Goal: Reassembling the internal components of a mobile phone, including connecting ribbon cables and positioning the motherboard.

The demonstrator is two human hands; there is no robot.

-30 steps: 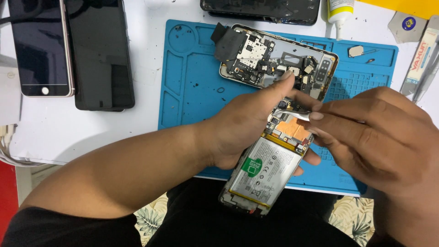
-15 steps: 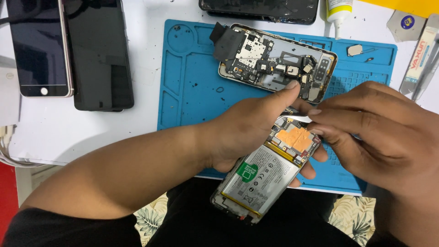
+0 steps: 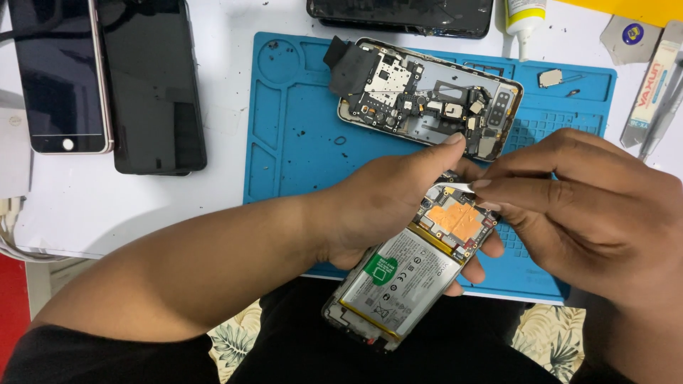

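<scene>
Opened phone (image 3: 409, 274), back off, battery showing, held above lap at near edge of blue mat (image 3: 299, 163); long axis slants lower-left to upper-right; left hand (image 3: 384, 213) cups it from beneath, fingers curled round its sides; right hand (image 3: 576, 206) nearer top end, thumb and forefinger pinched shut on small white strip (image 3: 455, 187) at upper edge above orange patch (image 3: 455, 220); second stripped phone (image 3: 427, 99) lies just beyond; open room toward lap.

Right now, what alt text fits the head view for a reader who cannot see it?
The left hand holds an opened phone with a silver battery over a blue work mat, while the right hand pinches a small pale strip at its top. A second gutted phone lies on the mat.
</scene>
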